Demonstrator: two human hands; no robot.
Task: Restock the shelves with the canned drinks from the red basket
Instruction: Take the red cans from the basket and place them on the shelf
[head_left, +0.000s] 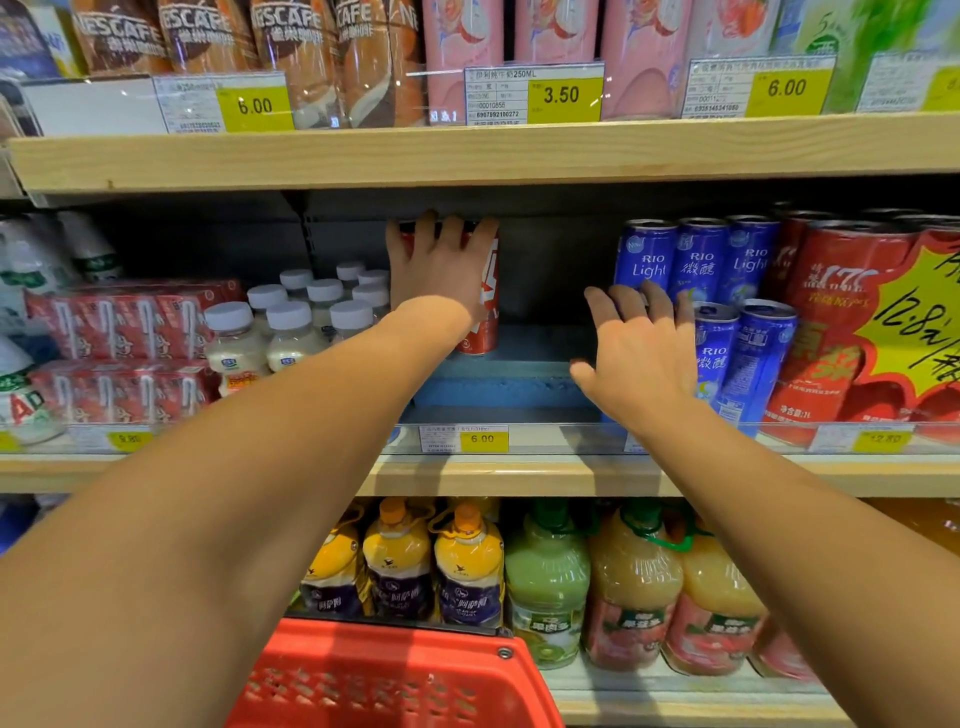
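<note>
Your left hand is wrapped over a tall red can that stands upright at the back of the middle shelf, fingers curled over its top rim and palm flat against its side, so the can is mostly hidden behind the hand. Your right hand reaches in to the right of that can, fingers spread and lightly bent, with the fingertips resting against the blue Rio cans; you cannot tell from this angle whether it grips one or only touches them. Between the red can and the Rio cans the shelf shows a bare blue floor, and a yellow 6.00 price tag sits on the shelf lip just below the red can. Left of the red can stand small white-capped milky bottles, and further left red drink cartons. Right of the Rio cans are large red cans with a yellow starburst price sign. Below the red can, juice bottles line the lower shelf, and the red basket sits at the bottom edge; its contents are out of sight
</note>
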